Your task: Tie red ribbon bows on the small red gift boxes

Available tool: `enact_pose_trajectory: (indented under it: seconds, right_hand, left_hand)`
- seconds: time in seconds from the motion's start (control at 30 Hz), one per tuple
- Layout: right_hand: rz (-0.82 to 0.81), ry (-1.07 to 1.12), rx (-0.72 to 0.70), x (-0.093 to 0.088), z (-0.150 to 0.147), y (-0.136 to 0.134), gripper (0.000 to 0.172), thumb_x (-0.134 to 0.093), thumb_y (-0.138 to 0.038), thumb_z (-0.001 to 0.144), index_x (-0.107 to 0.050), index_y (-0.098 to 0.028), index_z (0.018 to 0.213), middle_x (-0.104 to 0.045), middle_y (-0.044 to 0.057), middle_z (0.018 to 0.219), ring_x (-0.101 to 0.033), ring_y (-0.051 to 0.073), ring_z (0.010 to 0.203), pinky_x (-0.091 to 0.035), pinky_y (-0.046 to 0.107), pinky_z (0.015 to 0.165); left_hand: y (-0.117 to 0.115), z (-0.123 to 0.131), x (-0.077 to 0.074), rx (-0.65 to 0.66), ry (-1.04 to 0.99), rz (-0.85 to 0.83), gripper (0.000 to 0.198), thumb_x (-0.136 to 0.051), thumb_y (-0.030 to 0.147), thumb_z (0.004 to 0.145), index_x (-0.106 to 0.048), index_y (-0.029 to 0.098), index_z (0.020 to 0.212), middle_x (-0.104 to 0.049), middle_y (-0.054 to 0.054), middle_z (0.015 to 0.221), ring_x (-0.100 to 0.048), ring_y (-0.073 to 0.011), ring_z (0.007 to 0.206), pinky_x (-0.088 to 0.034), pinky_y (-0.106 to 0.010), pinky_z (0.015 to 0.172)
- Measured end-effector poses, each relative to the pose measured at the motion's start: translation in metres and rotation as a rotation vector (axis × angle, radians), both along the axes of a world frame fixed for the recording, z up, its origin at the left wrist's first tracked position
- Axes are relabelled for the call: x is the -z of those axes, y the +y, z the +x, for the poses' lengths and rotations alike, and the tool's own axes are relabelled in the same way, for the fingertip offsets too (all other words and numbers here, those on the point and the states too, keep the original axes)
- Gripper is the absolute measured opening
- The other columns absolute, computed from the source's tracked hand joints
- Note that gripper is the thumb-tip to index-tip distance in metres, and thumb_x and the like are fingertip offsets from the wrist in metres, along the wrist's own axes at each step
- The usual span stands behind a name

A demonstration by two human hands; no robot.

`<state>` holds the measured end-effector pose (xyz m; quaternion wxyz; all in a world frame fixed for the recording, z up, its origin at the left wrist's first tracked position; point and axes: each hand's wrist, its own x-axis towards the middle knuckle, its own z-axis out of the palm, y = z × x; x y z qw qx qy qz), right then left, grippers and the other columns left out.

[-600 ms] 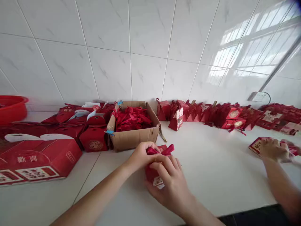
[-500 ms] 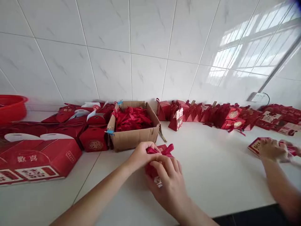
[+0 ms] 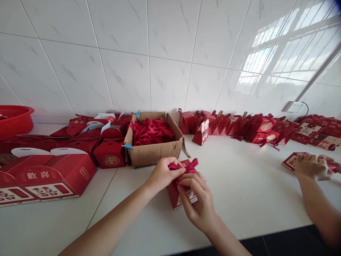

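On the white table in front of me stands a small red gift box (image 3: 175, 196) with white print on its front. Dark pink ribbon (image 3: 192, 165) is gathered at its top in loops. My left hand (image 3: 165, 174) pinches the ribbon from the left side. My right hand (image 3: 198, 199) has its thumb and forefinger closed on the ribbon at the box's front, and it partly covers the printed face. Just behind the hands is an open cardboard box (image 3: 154, 155) filled with loose red ribbons (image 3: 153, 131).
Larger red boxes (image 3: 71, 174) and a red basin (image 3: 17, 121) stand at the left. A row of small red boxes (image 3: 222, 124) lines the tiled wall, with one box (image 3: 201, 134) in front. At the right, another person's hands (image 3: 310, 167) work on a red box.
My right hand has drawn down and to the right, uncovering more of the box's front. My left hand stays on the ribbon. The view has shifted slightly.
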<state>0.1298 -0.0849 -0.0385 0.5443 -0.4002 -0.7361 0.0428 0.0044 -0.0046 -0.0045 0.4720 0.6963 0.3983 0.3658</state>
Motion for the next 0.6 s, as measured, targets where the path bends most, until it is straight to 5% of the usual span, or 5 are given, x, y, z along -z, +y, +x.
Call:
enact_pose_trajectory:
  seconds: [0.2,0.6]
  right_hand:
    - [0.032,-0.059,-0.161,0.010,0.020,0.001,0.030,-0.052,0.002,0.079,-0.054,-0.022,0.098,-0.065,0.005,0.094,-0.054,0.020,0.088,-0.047,0.037,0.076]
    - [0.107,-0.031,-0.241,0.012,0.027,0.003,0.031,-0.054,0.001,0.077,-0.059,-0.021,0.097,-0.068,0.006,0.088,-0.057,0.020,0.082,-0.050,0.037,0.071]
  left_hand:
    - [-0.001,0.002,0.002,0.003,0.010,0.014,0.021,-0.070,0.035,0.070,-0.063,0.015,0.071,-0.067,-0.004,0.079,-0.060,-0.0187,0.075,-0.045,-0.030,0.071]
    - [-0.003,0.004,0.008,-0.026,0.045,0.102,0.016,-0.068,0.031,0.072,-0.061,0.017,0.067,-0.068,-0.005,0.081,-0.062,-0.0222,0.085,-0.045,-0.033,0.078]
